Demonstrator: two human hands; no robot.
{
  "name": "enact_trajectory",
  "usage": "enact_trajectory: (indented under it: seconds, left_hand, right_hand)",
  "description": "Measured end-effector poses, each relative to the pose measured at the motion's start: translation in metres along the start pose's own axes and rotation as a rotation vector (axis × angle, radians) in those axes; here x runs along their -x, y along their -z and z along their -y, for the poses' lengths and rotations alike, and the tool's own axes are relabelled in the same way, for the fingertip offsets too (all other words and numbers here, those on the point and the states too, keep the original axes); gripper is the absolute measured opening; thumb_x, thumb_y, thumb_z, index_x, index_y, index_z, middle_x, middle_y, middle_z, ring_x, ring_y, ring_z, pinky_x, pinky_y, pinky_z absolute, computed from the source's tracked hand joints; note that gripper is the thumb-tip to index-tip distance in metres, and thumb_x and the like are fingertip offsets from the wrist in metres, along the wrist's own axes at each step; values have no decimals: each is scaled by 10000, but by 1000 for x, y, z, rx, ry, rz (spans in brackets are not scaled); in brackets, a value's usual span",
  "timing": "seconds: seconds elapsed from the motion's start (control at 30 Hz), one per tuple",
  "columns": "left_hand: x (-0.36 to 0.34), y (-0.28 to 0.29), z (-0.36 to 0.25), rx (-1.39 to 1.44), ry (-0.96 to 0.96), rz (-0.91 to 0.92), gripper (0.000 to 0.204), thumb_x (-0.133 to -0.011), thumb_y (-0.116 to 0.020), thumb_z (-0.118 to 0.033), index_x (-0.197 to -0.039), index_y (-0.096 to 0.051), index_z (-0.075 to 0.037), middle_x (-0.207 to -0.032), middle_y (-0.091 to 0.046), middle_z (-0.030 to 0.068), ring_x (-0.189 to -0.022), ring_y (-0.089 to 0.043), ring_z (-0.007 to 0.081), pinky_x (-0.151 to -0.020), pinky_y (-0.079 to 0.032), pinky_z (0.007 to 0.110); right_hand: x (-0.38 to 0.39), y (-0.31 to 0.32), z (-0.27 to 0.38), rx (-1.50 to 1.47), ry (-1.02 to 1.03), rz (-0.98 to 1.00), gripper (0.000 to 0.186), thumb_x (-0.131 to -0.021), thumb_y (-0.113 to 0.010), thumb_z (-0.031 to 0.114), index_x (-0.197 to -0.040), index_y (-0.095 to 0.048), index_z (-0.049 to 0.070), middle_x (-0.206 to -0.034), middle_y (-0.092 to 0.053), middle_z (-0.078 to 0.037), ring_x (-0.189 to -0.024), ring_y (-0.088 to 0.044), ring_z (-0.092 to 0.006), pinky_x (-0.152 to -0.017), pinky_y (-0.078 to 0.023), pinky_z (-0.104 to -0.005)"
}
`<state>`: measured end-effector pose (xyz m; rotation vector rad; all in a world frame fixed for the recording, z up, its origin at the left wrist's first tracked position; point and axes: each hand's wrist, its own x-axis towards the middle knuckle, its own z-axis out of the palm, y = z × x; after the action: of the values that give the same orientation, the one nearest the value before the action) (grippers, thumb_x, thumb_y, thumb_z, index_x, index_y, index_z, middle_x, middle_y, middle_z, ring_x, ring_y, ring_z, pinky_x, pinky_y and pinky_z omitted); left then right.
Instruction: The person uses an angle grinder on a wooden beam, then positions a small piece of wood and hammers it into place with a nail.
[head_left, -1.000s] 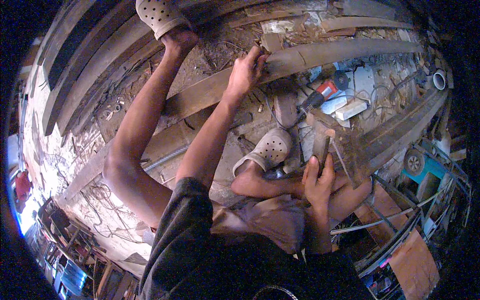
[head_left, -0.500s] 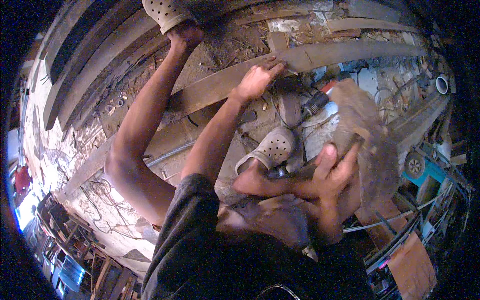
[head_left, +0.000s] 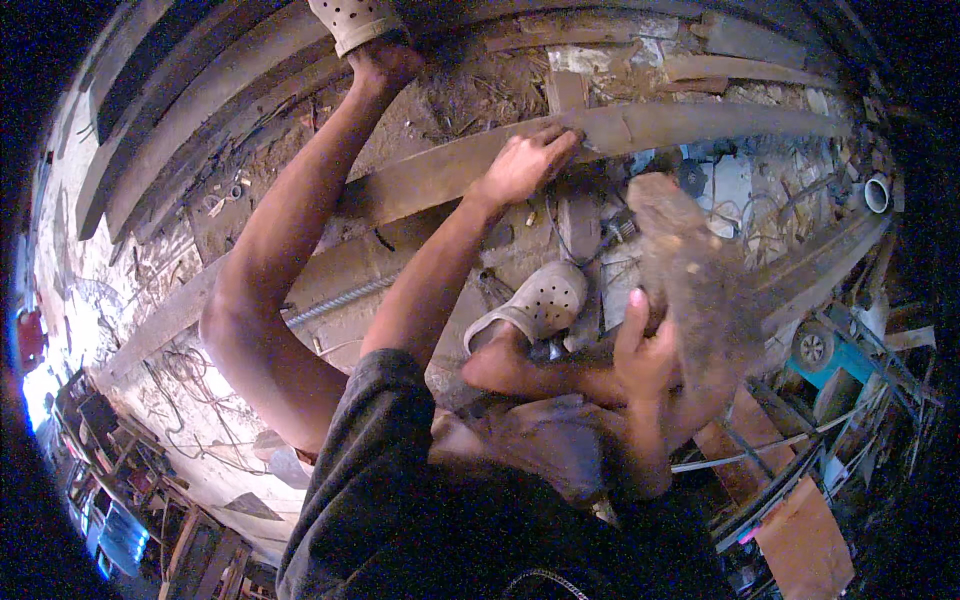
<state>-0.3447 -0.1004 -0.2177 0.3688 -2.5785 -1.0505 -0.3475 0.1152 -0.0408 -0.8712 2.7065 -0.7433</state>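
A long wooden beam crosses the ground in front of me. My left hand is on the beam with its fingers curled together; what lies under the fingertips is hidden. On the right, my right hand grips a rough brown piece of wood, its thumb raised along the near side. That piece is raised above the ground and smeared by motion. Between the two hands is a dark tool with a ribbed end, partly covered by the wood.
My feet wear beige clogs, one clog below the beam and another beyond it. More curved planks lie at the upper left. A ribbed metal rod lies under my left arm. A white pipe end and turquoise object are at right.
My right hand has moved a little left with the piece of wood, which now hides more of the ribbed tool. My left hand stays on the beam. The whole view has shifted slightly.
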Motion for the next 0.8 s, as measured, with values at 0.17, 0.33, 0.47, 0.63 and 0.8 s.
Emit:
enact_trajectory:
  seconds: [0.17, 0.33, 0.47, 0.63, 0.8]
  left_hand:
    - [1, -6, 6, -8, 8, 23, 444, -804, -469, -67, -1243, -457, -133, -1191, -535, 213, -995, -571, 390, -832, -479, 454]
    - [3, -2, 3, -30, -13, 49, 449, -800, -466, -57, -1245, -453, -114, -1224, -522, 194, -1005, -570, 382, -837, -481, 445]
    - [-1, 0, -4, -33, 22, 78, 426, -808, -463, -67, -1232, -454, -95, -1226, -526, 177, -1005, -575, 370, -837, -485, 439]
    - [-5, -3, 2, -102, -105, 44, 414, -803, -504, -107, -1214, -455, -88, -1204, -536, 184, -982, -579, 380, -819, -488, 450]
    - [-3, 0, -7, -32, 42, 55, 409, -807, -504, -107, -1214, -463, -91, -1205, -534, 188, -987, -580, 373, -825, -488, 444]
  right_hand:
    - [-18, -18, -20, 201, 91, -37, 549, -911, -481, 391, -1139, -483, -109, -882, -634, -240, -820, -618, -370, -764, -467, -429]
    - [-31, -25, -4, 1, 28, 7, 558, -904, -482, 443, -1074, -538, -85, -981, -608, -269, -939, -584, -395, -839, -444, -404]
    - [-14, -6, 0, -106, 37, -131, 544, -880, -541, 417, -1081, -534, -89, -1002, -615, -236, -963, -590, -347, -841, -445, -391]
    - [-40, -30, -15, 233, 243, 92, 523, -909, -506, 360, -1165, -484, -95, -1118, -561, -272, -1045, -540, -390, -907, -405, -410]
    - [-23, -5, 15, -5, 165, -151, 513, -908, -502, 349, -1194, -465, -76, -1096, -570, -268, -1048, -539, -404, -891, -412, -430]
